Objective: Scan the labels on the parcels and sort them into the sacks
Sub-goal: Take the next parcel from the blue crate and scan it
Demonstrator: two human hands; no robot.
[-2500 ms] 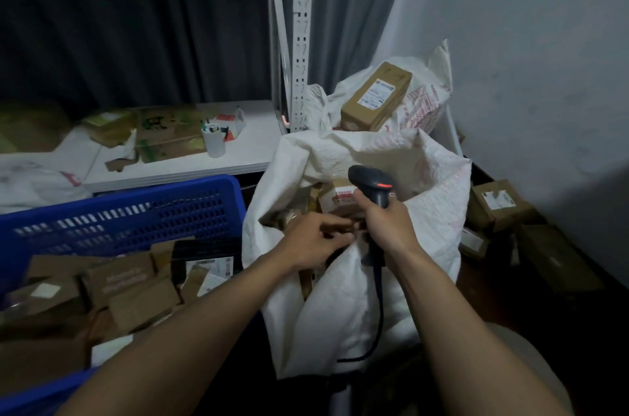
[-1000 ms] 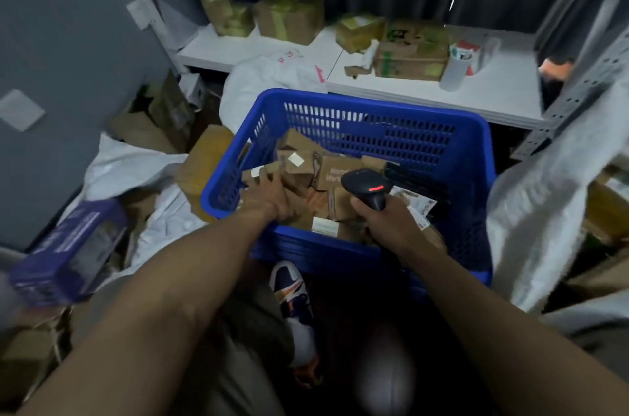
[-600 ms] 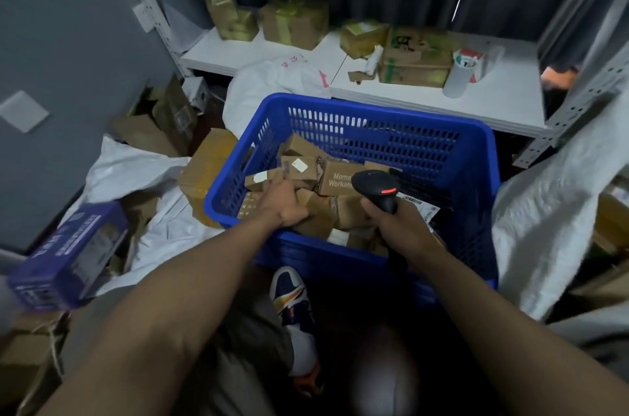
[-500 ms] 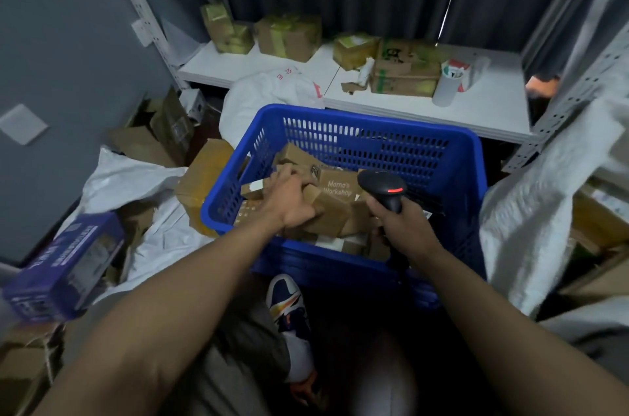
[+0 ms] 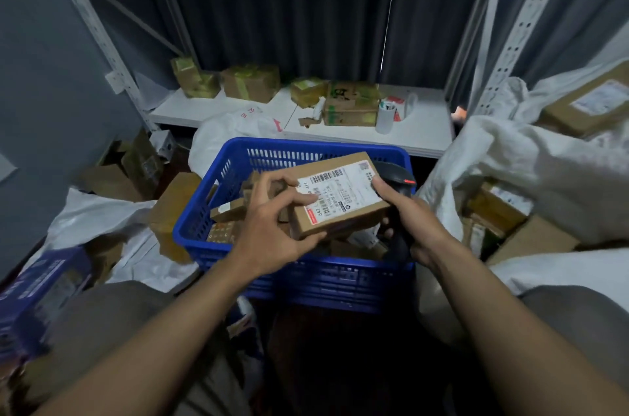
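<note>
Gripping a cardboard parcel [image 5: 340,211] above the blue basket [image 5: 306,279] with the left hand [image 5: 272,225], label [image 5: 343,192] turned up, probably to check the barcode before scanning. Pinched between left fingers [image 5: 303,199] laid over the label's near end and thumb under the front edge. Steadied at the far corner by the right hand [image 5: 418,228], itself wrapped round the black scanner [image 5: 396,175] just behind. Close beside a white sack [image 5: 527,170] at right, likely the destination.
</note>
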